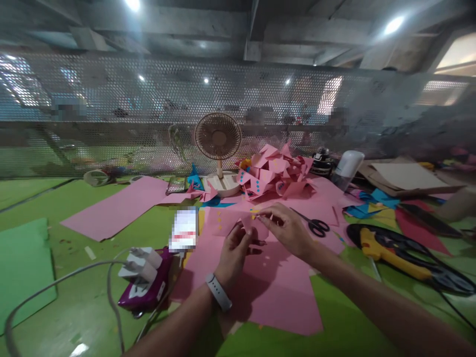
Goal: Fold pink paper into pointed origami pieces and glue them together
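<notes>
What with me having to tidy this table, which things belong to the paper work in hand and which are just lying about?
Seemingly in the job:
- pink paper piece at the left hand and right hand
- large pink sheet beneath
- pink paper pile
- scissors, probably

Seemingly just lying about:
- desk fan
- phone
- purple block
- green sheet

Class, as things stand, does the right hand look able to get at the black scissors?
Probably yes: the black scissors lie just beside the right hand, with nothing visible between. Its fingers look busy at the pink paper, so may need freeing first.
</notes>
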`<state>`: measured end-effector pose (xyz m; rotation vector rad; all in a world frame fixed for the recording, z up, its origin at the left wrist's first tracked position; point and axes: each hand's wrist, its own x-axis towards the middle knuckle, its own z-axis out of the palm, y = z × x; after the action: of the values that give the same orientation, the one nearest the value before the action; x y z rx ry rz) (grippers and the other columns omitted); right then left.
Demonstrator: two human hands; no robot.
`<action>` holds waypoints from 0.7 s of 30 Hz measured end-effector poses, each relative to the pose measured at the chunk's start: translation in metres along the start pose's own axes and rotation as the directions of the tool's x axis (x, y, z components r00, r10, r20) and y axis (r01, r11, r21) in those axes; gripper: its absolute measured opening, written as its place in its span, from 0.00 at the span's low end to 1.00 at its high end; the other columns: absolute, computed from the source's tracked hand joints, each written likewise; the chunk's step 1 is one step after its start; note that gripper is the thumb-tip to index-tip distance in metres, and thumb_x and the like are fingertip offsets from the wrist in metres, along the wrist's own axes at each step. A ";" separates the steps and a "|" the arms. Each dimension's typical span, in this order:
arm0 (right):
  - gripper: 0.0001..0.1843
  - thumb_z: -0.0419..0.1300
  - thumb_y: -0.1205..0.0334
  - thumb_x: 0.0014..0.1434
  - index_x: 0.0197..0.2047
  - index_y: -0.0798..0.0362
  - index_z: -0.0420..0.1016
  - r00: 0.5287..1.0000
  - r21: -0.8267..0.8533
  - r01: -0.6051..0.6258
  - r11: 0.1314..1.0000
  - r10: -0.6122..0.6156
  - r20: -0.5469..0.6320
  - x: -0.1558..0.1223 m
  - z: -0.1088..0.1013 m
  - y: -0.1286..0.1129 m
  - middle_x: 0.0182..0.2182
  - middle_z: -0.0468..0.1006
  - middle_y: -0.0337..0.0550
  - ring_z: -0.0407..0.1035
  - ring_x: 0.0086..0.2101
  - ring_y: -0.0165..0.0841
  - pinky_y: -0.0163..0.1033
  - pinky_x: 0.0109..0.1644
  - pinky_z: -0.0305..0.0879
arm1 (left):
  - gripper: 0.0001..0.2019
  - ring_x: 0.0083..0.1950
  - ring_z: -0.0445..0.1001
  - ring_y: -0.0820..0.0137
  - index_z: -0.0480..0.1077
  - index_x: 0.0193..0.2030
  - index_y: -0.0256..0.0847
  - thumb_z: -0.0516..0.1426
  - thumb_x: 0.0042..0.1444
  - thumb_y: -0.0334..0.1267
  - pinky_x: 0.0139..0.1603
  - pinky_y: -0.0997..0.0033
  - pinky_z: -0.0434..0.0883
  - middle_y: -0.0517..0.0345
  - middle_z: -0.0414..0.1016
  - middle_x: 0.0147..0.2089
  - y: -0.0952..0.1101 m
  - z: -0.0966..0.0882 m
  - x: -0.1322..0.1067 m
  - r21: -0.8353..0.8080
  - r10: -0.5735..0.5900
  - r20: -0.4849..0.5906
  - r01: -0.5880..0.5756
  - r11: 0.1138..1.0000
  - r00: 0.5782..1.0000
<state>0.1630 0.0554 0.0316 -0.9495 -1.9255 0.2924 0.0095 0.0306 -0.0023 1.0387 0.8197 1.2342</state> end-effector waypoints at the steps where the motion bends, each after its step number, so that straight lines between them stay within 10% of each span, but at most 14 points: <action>1: 0.09 0.55 0.63 0.59 0.42 0.50 0.74 1.000 -0.002 0.011 1.000 -0.011 -0.002 0.000 0.001 0.000 0.37 0.74 0.44 0.68 0.38 0.34 0.39 0.43 0.64 | 0.15 0.31 0.75 0.68 0.62 0.38 0.39 0.60 0.50 0.44 0.30 0.71 0.72 0.61 0.66 0.32 0.000 0.000 0.000 -0.001 -0.005 -0.001 0.005 1.000 1.000; 21: 0.07 0.55 0.65 0.59 0.39 0.50 0.75 0.999 0.053 -0.004 0.999 0.006 -0.037 -0.002 0.008 0.001 0.35 0.74 0.43 0.68 0.37 0.33 0.38 0.41 0.65 | 0.16 0.30 0.76 0.68 0.65 0.39 0.40 0.62 0.47 0.43 0.30 0.70 0.72 0.62 0.68 0.31 -0.002 0.001 -0.001 -0.068 -0.019 -0.019 0.018 0.997 1.000</action>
<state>0.1581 0.0560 0.0251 -0.9189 -1.8727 0.3246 0.0106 0.0296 -0.0037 0.9634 0.7952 1.2496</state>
